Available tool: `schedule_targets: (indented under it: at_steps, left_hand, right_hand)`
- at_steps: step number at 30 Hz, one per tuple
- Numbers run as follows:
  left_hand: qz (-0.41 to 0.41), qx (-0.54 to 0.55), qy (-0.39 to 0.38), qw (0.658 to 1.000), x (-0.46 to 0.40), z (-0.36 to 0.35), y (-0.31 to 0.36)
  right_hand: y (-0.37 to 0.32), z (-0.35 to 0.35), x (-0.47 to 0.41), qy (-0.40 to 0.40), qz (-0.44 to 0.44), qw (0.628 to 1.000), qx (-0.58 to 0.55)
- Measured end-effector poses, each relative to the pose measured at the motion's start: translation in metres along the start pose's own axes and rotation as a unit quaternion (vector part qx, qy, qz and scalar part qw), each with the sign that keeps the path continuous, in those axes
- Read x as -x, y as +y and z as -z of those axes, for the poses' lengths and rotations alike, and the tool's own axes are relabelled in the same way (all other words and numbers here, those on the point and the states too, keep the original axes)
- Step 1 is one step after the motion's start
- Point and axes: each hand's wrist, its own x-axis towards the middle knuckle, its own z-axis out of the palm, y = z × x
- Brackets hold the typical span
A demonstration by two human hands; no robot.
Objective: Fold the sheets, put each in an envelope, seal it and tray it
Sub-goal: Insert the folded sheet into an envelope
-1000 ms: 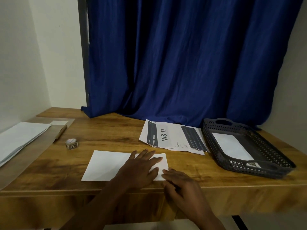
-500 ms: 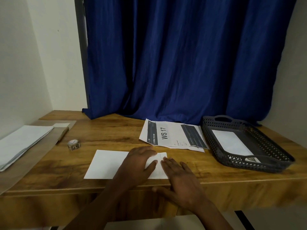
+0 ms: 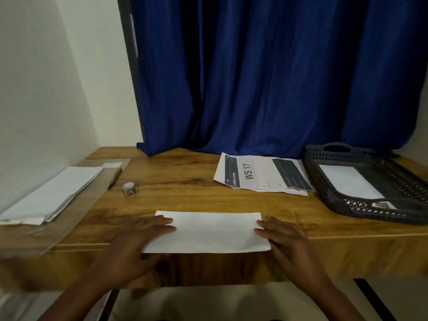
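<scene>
A blue curtain (image 3: 266,72) hangs behind your wooden desk (image 3: 185,193), with pale wall at the left of the frame. Your left hand (image 3: 136,246) lies flat, fingers spread, on the left end of the folded white sheet (image 3: 208,231) at the lower centre, its thumb tucked under the near edge. Your right hand (image 3: 286,242) rests open at the sheet's right end, fingertips touching its short edge. Neither hand is clamped on anything, and the two are well apart, with the sheet between them. The sheet lies flat along the desk's near edge. Beyond it, in the centre right, lies a printed page (image 3: 261,173) marked "WS 17". At the right edge sits a dark perforated tray (image 3: 333,200) holding a white envelope (image 3: 347,180). At the left, a stack of white paper (image 3: 51,193) rests on brown envelopes (image 3: 76,216), with a small roll of tape (image 3: 129,188) near them.
</scene>
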Motion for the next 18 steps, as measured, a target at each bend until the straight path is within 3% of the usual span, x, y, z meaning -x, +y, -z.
schedule_targets:
  at_steps: [3,8,12,14,18]
  left_hand:
    - [-0.004,0.125,0.055,0.991,0.01,0.004,-0.004]
    - [0.133,0.298,0.156,0.932,-0.013,0.015,0.002]
    - [0.213,0.315,0.211,0.901,-0.055,0.013,0.0]
    - [0.224,0.283,0.21,0.909,-0.069,0.005,-0.004]
    - [0.224,0.138,0.184,0.947,-0.071,-0.011,-0.008]
  right_hand:
    - [-0.009,0.005,-0.009,0.001,-0.021,0.997,-0.078]
    - [-0.045,0.022,-0.045,0.007,-0.085,0.967,-0.239]
    - [-0.047,0.016,-0.079,0.051,-0.169,0.947,-0.27]
    - [-0.038,0.004,-0.088,0.043,-0.21,0.952,-0.219]
    - [-0.019,-0.017,-0.09,0.022,-0.221,0.975,-0.008]
